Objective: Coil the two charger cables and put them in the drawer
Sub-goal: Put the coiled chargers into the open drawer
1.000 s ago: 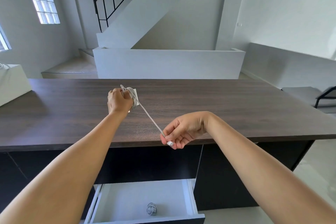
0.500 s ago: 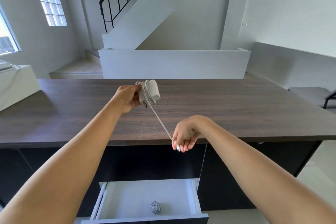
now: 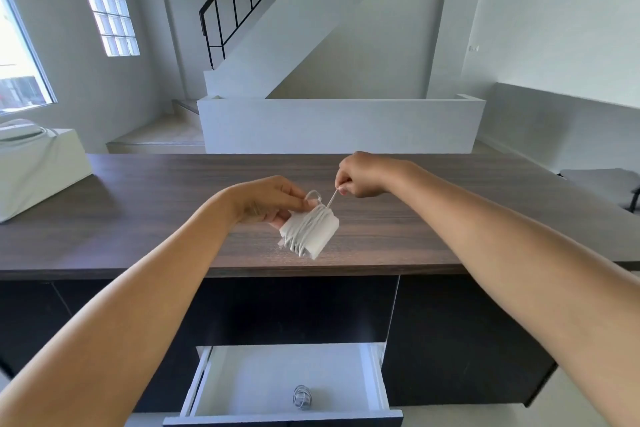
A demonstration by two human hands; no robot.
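My left hand (image 3: 270,199) holds a white charger block (image 3: 310,230) above the dark wooden counter, with its white cable wound several times round it. My right hand (image 3: 360,177) pinches the short free end of that cable (image 3: 331,199) just above and to the right of the block. Below the counter an open white drawer (image 3: 375,381) holds a second coiled cable (image 3: 302,397) near its front.
The dark wood counter (image 3: 138,218) spans the view, with black cabinet fronts under it. A white covered object (image 3: 38,163) sits on its left end. A staircase and a low white wall stand behind.
My right hand rose from below the counter edge to above the block, and the free length of cable got much shorter. My left hand turned the block and lowered it toward me.
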